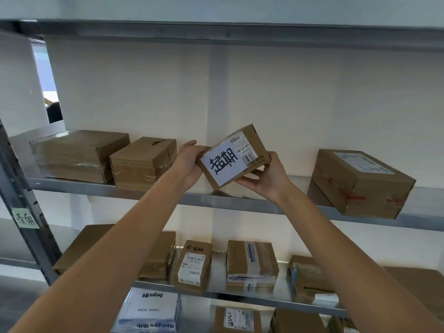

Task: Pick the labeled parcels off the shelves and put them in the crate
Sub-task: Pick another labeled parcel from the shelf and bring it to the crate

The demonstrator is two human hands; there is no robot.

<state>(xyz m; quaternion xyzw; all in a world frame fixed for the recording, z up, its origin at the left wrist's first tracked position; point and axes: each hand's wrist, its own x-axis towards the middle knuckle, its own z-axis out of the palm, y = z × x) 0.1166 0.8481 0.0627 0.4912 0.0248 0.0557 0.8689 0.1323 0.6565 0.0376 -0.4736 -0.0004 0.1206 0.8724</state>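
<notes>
A small brown cardboard parcel (234,156) with a white handwritten label and a barcode sticker is held tilted above the upper shelf (240,203). My left hand (189,159) grips its left end, fingers curled round the edge. My right hand (266,176) holds its lower right corner from below, thumb on the front. No crate is in view.
Two plain brown boxes (79,156) (144,162) sit left on the upper shelf, a taped box (360,183) right. The lower shelf (216,288) carries several labeled parcels (193,267) (251,263). A grey upright post (28,212) stands left.
</notes>
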